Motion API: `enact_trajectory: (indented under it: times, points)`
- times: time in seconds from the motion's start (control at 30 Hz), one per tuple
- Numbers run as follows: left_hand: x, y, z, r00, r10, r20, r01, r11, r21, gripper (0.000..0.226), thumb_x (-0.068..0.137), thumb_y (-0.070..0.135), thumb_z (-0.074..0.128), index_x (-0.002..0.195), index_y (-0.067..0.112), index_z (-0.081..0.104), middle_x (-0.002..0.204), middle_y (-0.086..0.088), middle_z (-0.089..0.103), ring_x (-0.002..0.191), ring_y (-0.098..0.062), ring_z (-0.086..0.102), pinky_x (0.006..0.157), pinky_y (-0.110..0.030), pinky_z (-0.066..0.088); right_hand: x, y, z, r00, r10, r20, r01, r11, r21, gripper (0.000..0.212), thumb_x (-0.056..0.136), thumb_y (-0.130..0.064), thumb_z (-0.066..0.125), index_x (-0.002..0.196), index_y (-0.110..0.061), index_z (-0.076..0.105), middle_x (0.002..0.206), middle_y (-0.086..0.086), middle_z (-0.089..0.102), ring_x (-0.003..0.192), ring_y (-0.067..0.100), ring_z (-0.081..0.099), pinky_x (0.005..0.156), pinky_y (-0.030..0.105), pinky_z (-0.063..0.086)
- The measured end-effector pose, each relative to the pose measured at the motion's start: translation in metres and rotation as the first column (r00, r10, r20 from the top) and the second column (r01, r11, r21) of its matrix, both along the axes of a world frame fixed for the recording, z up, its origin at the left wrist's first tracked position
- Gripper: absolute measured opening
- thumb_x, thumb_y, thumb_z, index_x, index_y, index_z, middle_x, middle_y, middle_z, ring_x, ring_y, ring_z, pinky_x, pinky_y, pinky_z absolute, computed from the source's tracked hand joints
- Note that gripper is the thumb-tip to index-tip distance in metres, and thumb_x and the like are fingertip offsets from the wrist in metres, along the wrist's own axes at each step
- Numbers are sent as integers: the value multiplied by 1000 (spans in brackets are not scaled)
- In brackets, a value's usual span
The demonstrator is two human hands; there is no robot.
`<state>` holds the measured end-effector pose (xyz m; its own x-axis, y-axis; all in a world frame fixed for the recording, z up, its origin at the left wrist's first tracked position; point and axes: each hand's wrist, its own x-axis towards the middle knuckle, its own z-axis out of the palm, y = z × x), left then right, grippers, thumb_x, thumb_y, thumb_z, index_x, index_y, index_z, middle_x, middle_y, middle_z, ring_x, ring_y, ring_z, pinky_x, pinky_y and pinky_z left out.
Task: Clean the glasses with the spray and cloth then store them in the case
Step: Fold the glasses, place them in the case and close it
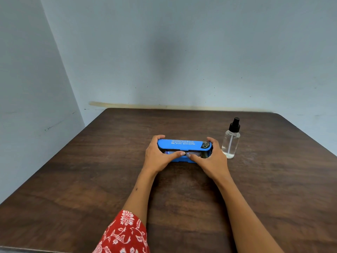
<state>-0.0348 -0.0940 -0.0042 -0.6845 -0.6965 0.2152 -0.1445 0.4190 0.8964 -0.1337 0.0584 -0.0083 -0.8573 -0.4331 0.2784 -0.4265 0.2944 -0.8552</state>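
I see a dark wood table (91,189) pushed against a blue-grey wall (182,52), far edge touching it. Everything that matters sits toward the far-right part of the top, well off the near edge.

The blue case (184,144) lies lengthwise, parallel to the far edge, lid hinged partway and gaping toward me. My read: it's kept flat on the table so both hands can work the lid without lifting it. Whether it's being opened or closed I can't tell from this.

Spray bottle (230,141) stands upright just right of the case, near the right hand but not touching — parked within reach, cap on.

Both forearms reach straight in from the near edge, wrists low. Red patterned sleeve (125,234) shows on the left arm.

Left hand (156,154) wraps the case's left end, fingers curled over the top, thumb laid along the front gap. Right hand (211,157) mirrors it on the right end, thumb meeting the other near the middle — both grasping the case.

Glasses (182,153): something glinting inside the gap, likely them, mostly hidden by the thumbs. No cloth visible.
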Motion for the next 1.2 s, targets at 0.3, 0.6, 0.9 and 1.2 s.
enact_trajectory:
  times: [0.3,0.6,0.9,1.2]
  points:
    - [-6,3,-4,995,88,-46,-88,996,8,68,68,19,82,125,16,47,114,1,53,103,-10,50,85,-20,41,-5,-6,-3,999,-37,34,39,998,-48,68,75,-17,76,134,-16,42,115,-4,54,106,8,48,89,20,38]
    - [-12,8,-4,989,145,-7,-145,989,-37,71,70,13,78,131,15,42,122,-4,51,111,-12,48,88,-19,39,-8,-15,-8,989,-145,22,146,987,-68,59,72,-18,75,125,-20,49,115,0,58,104,13,55,89,28,46]
    - [-8,5,-3,995,93,33,-90,993,-78,81,65,29,80,134,18,38,129,-1,48,117,-15,45,94,-26,39,-4,-12,-4,993,-116,31,117,992,-49,63,71,-22,75,128,-20,47,117,-1,57,103,11,54,86,23,43]
    - [-4,9,-1,993,97,-66,-96,995,11,28,84,51,57,99,27,57,104,5,59,97,-9,56,71,-17,42,1,-5,-2,1000,-19,-1,19,999,-26,51,79,-38,67,124,-23,48,116,-3,55,105,13,53,86,25,42]
